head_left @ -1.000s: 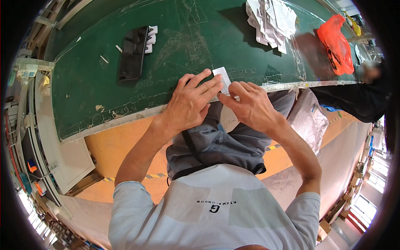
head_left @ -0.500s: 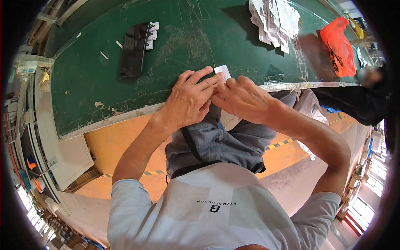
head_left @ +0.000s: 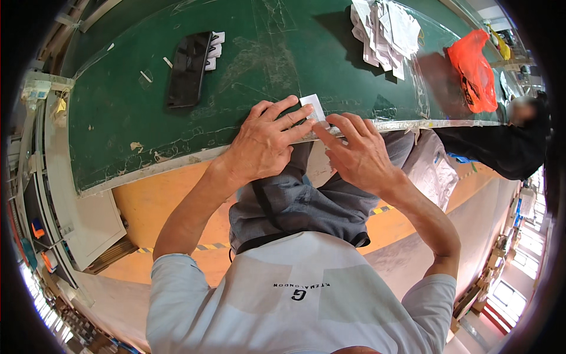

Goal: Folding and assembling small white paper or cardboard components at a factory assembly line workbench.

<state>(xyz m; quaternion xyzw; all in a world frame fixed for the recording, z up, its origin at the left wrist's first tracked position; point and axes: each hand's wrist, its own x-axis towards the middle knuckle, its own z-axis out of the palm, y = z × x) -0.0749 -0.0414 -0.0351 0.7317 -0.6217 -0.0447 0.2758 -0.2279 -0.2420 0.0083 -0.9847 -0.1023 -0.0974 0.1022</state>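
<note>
A small white card-like piece (head_left: 311, 104) lies at the near edge of the green tabletop, its printed side partly covered by fingers. My left hand (head_left: 264, 138) rests over its left side with fingers spread, two fingertips pressing on it. From the right, my right hand (head_left: 361, 150) reaches in with fingers apart. One of its fingertips touches the near right corner of the white piece. Whether something thin or clear lies under that fingertip, I cannot tell.
A black phone (head_left: 188, 69) lies at the left on the green table (head_left: 253, 65), several small white pieces (head_left: 216, 50) beside it. Farther right sit a heap of white pieces (head_left: 386, 35) and a red plastic bag (head_left: 474, 71). Another person's dark sleeve (head_left: 495, 144) is at the right.
My right hand has uncurled its fingers and turned, its elbow drawing inward. More of the white piece now shows between the hands. My left hand stays nearly in place.
</note>
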